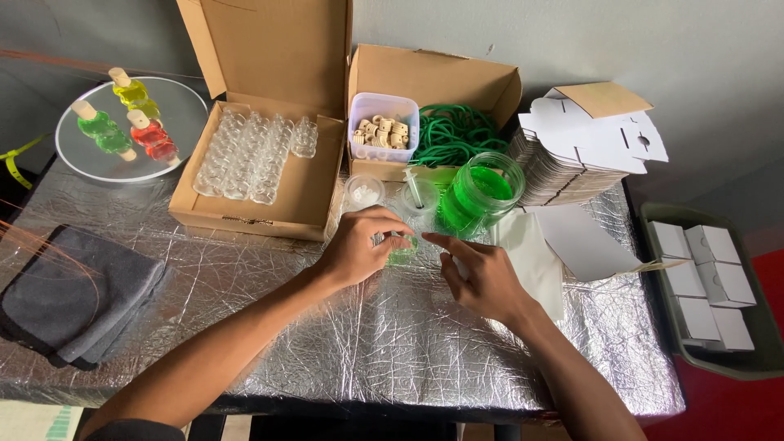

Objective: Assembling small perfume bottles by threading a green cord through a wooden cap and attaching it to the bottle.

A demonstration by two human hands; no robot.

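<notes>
The left hand (359, 245) pinches one small green-filled bottle (402, 250); the right hand (482, 278) touches it with loose fingers. Just beyond the grip stand one green jar (482, 192) and two small cups (363, 192).

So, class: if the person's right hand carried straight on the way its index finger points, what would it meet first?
The right hand points left toward the small green-filled bottle held in the left hand. It would probably touch that bottle first, or the left fingertips around it; depth is hard to judge from this view.
</notes>
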